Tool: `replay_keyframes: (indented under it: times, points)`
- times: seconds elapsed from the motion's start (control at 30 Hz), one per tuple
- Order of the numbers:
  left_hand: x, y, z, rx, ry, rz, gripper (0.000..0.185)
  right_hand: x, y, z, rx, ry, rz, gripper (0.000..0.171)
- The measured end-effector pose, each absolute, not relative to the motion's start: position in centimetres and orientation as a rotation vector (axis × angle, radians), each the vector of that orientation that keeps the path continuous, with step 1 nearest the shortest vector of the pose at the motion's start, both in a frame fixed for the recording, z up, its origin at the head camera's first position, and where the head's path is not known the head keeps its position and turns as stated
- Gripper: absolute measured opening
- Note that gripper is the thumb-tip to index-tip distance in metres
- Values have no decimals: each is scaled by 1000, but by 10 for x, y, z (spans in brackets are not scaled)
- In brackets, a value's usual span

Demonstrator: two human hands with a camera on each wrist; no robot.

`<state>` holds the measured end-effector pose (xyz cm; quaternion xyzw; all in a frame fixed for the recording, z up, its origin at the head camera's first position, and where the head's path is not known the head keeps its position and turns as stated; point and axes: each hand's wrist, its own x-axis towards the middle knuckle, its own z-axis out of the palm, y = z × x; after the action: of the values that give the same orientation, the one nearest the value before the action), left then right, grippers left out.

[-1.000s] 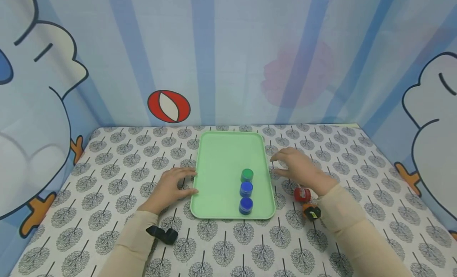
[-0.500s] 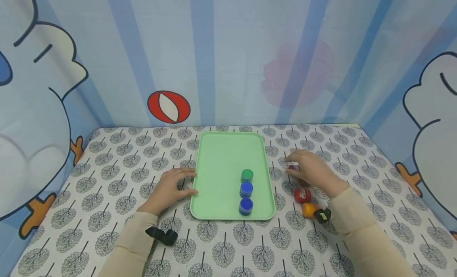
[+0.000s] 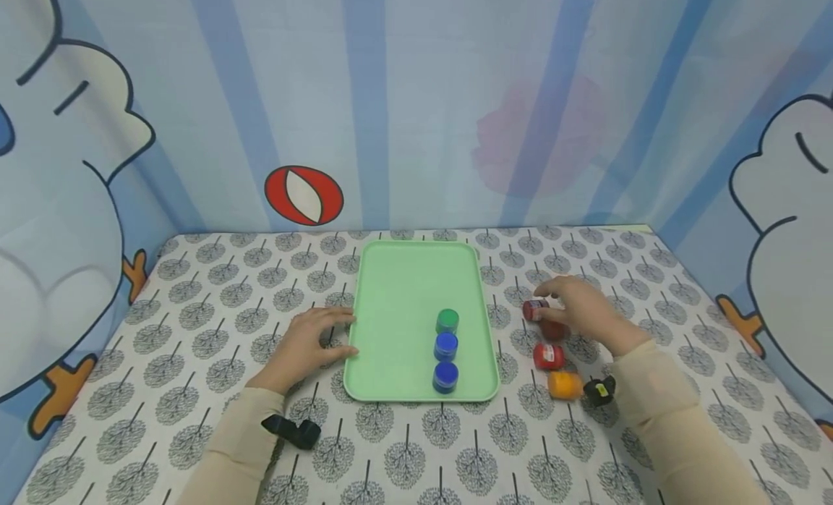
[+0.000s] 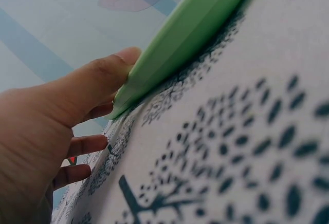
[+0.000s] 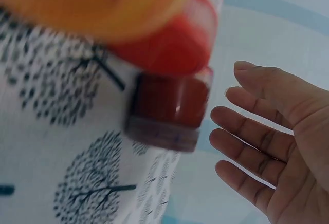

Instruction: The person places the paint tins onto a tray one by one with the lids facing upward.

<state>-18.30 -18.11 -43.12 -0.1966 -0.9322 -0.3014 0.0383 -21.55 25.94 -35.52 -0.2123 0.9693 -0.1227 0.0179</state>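
In the head view, my left hand (image 3: 309, 344) rests at the left edge of the green tray (image 3: 397, 310); the left wrist view shows its thumb (image 4: 128, 55) touching the rim. Right of the tray, my right hand (image 3: 588, 313) hovers with relaxed, spread fingers beside a dark red jar (image 3: 535, 310). A reddish-brown rounded shape (image 3: 554, 331) shows under that hand, partly hidden. The right wrist view has the hand (image 5: 288, 136) apart from the dark red jar (image 5: 172, 98), holding nothing. Nearer me lie a bright red jar (image 3: 549, 357) and an orange jar (image 3: 565, 384).
On the tray's right side, a green-lidded jar (image 3: 447, 321) and two blue-lidded jars (image 3: 445, 346) stand in a column. Black wrist cameras (image 3: 599, 391) sit at both sleeves. A patterned cloth (image 3: 403, 447) covers the table, with a printed curtain (image 3: 416, 107) behind.
My right hand has moved right, away from the tray, uncovering the dark red jar and more of the orange jar. My left hand has stayed at the tray's edge.
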Motion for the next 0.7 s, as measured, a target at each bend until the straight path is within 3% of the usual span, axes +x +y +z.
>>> replay_keyframes:
  times: [0.7]
  points:
    - [-183, -181, -431, -599, -2860, -931, 56, -229, 273, -371, -537, 2915, -446, 40]
